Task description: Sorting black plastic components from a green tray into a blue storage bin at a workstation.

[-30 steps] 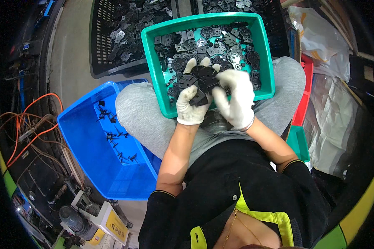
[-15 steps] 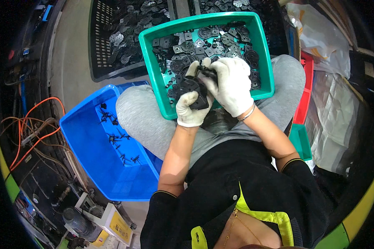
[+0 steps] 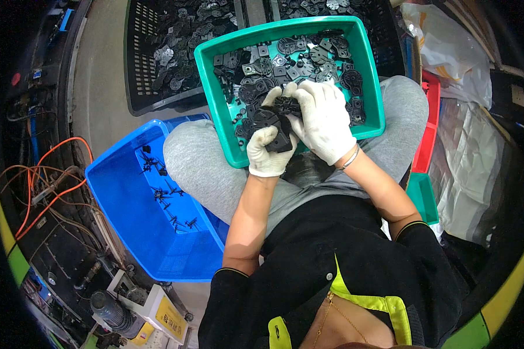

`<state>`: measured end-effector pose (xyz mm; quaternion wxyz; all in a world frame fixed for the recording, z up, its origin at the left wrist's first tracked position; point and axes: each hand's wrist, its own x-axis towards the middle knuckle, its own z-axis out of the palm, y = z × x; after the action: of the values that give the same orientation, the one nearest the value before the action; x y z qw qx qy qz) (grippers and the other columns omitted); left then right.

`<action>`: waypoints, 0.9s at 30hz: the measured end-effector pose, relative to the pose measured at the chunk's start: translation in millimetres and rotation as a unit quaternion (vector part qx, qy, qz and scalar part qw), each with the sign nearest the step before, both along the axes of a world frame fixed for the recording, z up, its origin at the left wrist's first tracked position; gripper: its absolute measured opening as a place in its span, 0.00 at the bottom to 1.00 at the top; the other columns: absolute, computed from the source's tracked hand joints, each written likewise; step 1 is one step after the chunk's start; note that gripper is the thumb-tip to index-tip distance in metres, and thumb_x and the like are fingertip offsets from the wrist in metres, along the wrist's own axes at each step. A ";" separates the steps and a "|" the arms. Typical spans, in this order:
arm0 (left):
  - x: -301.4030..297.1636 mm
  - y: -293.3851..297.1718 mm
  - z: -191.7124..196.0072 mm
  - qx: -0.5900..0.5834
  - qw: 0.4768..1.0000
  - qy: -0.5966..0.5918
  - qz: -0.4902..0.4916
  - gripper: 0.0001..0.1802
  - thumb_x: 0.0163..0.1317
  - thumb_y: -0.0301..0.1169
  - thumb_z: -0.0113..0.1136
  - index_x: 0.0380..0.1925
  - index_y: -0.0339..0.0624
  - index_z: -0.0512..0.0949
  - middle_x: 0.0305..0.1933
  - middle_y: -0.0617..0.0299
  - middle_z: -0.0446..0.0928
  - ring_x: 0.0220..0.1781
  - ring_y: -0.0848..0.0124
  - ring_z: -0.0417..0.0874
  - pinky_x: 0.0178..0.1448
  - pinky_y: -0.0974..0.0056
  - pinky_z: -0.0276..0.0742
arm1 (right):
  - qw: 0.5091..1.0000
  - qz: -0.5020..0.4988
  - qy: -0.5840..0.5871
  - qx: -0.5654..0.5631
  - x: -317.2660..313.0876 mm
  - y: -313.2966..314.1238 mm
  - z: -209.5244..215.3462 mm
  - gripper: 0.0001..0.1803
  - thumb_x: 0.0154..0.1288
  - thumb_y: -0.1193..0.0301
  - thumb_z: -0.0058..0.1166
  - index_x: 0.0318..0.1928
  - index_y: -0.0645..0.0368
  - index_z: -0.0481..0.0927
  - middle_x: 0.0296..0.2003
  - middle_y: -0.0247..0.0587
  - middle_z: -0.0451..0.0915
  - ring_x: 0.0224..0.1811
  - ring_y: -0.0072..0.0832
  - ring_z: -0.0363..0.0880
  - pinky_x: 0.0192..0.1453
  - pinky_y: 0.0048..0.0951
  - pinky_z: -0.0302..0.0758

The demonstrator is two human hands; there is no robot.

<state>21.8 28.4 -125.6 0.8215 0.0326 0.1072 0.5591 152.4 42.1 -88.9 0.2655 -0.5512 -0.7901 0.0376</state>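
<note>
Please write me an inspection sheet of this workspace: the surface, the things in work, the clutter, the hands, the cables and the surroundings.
Surface: no table; the green tray rests on the person's lap, grey trousers.
Things in work: black plastic parts held as a bunch over the tray; many loose ones lie in it.
Clutter: blue bin at the person's left holds a few small black pieces; black slotted crate beyond holds more parts.
Hands: left hand in a white glove grips the bunch from below; right hand, gloved, covers it from above.
Cables: orange cables on the floor at far left.
Surroundings: red tray and plastic sheeting at right.
</note>
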 end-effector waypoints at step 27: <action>13.3 12.7 46.7 -0.142 0.946 0.292 -0.015 0.23 0.58 0.25 0.62 0.53 0.43 0.68 0.38 0.61 0.76 0.37 0.69 0.80 0.38 0.63 0.80 | 0.954 0.017 0.276 -0.116 54.1 57.0 29.3 0.17 0.63 0.66 0.52 0.52 0.57 0.75 0.47 0.49 0.77 0.48 0.44 0.78 0.54 0.35 0.74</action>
<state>35.2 41.2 -78.9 0.7583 0.0793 0.4203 0.4919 206.5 99.1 -59.6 0.4070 -0.5326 -0.6855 0.2842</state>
